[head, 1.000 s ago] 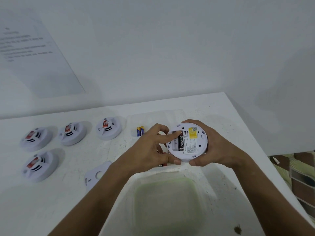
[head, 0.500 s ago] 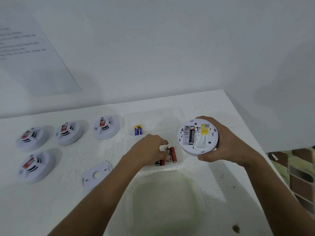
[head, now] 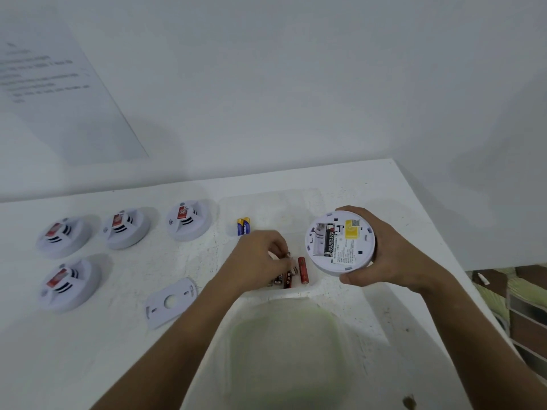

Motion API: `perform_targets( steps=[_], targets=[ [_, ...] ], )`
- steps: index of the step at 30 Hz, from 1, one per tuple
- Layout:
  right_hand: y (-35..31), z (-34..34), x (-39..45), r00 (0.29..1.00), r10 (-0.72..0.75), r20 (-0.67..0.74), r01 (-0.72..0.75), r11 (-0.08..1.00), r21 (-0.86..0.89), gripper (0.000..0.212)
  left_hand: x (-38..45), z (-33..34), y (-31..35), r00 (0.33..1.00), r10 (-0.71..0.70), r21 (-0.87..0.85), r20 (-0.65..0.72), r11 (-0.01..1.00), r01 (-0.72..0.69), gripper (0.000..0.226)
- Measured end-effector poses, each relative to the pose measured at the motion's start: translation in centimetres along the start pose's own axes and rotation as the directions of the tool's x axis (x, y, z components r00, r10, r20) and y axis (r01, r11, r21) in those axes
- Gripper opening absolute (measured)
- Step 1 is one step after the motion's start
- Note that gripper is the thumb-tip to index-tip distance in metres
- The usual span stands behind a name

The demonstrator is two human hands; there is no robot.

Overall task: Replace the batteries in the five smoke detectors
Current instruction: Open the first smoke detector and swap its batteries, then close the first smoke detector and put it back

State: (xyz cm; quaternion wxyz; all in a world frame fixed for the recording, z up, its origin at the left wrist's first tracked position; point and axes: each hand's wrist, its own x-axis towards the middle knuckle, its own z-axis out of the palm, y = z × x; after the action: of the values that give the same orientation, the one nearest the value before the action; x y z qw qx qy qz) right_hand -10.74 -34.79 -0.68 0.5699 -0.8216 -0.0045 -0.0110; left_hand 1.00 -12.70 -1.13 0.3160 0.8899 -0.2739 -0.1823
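Right now the right hand (head: 393, 255) holds a round white smoke detector (head: 340, 242) above the right part of the white table (head: 118, 335), fingers (head: 352, 278) curled round its rim, back side turned up toward the camera. One black battery (head: 328, 239) sits in the open battery bay, with an empty slot to its left; a yellow sticker and a printed label lie to the right of the bay. The left hand (head: 260, 258) reaches down into a shallow clear tray (head: 313, 199) just left of the held detector, its fingertips bunched over a small heap of red batteries (head: 302, 270); they appear to pinch one of them, though which one is hard to tell. One red battery lies apart from the hand, on the right of the heap. At the far left corner of the tray lie two blue-and-yellow batteries (head: 243, 226) side by side. Four more smoke detectors (head: 188, 221) with red tags rest face up on the left of the table, three in a back row and one nearer. A flat white mounting plate (head: 171, 301) with a round hole lies near the left forearm. Nearest the camera stands a clear plastic container (head: 284, 350) with a greenish bottom. A sheet of paper (head: 50, 93) with blurred text hangs on the wall at the upper left.
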Motion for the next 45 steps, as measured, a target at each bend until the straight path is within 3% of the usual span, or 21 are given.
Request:
perform_targets(
  steps=[2,5,8,13,16,18,21,24,26,29,33,36,42,45],
  targets=[
    [-0.3,0.1,0.4,1.0,-0.01,0.014,0.01,1.0,0.009,0.09,-1.1,-1.1,0.8,0.984,-0.013,-0.131,-0.178,0.991,-0.011,0.019],
    [-0.7,0.7,1.5,0.998,-0.03,0.051,0.029,0.999,0.028,0.091,-2.9,-2.7,2.1,0.893,0.001,-0.23,-0.451,0.966,-0.118,0.022],
    [-1.4,2.0,2.8,0.992,-0.066,0.11,0.063,0.998,0.031,0.092,-4.6,-3.0,2.7,0.842,0.025,-0.275,-0.539,0.94,-0.204,0.014],
    [-2.6,5.3,5.1,0.983,-0.096,0.155,0.086,0.994,0.072,0.094,-6.6,-2.7,0.0,0.728,0.327,0.17,-0.603,0.944,-0.283,0.012],
    [-3.6,7.3,6.3,0.981,-0.118,0.155,0.108,0.992,0.071,0.093,-7.4,-3.1,-2.4,0.653,0.425,0.293,-0.627,0.905,-0.308,0.018],
    [-4.3,8.6,6.8,0.982,-0.123,0.143,0.111,0.99,0.088,0.094,-7.9,-4.0,-3.5,0.671,0.421,0.251,-0.611,0.906,-0.34,0.021],
    [-5.2,10.4,7.3,0.985,-0.117,0.129,0.106,0.99,0.091,0.093,-8.7,-6.0,-4.6,0.756,0.298,0.028,-0.582,0.937,-0.348,0.016],
    [-6.1,11.8,7.5,0.986,-0.111,0.125,0.101,0.991,0.088,0.092,-8.9,-8.4,-5.4,0.881,0.02,-0.283,-0.472,0.943,-0.173,0.036],
    [-6.7,12.7,7.6,0.986,-0.11,0.124,0.099,0.991,0.09,0.092,-9.0,-9.9,-6.1,0.953,-0.139,-0.512,-0.268,0.859,-0.019,0.065],
    [-7.2,14.4,7.8,0.987,-0.092,0.134,0.078,0.992,0.102,0.092,-9.2,-11.4,-7.7,0.984,-0.144,-0.603,-0.1,0.796,0.055,0.09],
    [-7.5,16.6,7.9,0.989,-0.077,0.129,0.064,0.993,0.098,0.094,-9.5,-11.9,-9.4,0.983,-0.167,-0.678,-0.078,0.732,0.07,0.084],
    [-7.7,17.8,8.2,0.988,-0.079,0.133,0.067,0.994,0.092,0.094,-9.6,-12.0,-10.9,0.981,-0.175,-0.683,-0.08,0.726,0.074,0.075],
    [-7.7,18.6,8.3,0.993,-0.065,0.097,0.062,0.997,0.041,0.094,-9.9,-12.8,-13.8,0.987,-0.136,-0.57,-0.09,0.819,0.061,0.067],
    [-7.5,18.1,7.8,0.996,-0.052,0.067,0.048,0.997,0.054,0.092,-10.3,-12.2,-16.7,0.983,-0.155,-0.157,-0.096,0.978,0.139,0.075]
  ],
)
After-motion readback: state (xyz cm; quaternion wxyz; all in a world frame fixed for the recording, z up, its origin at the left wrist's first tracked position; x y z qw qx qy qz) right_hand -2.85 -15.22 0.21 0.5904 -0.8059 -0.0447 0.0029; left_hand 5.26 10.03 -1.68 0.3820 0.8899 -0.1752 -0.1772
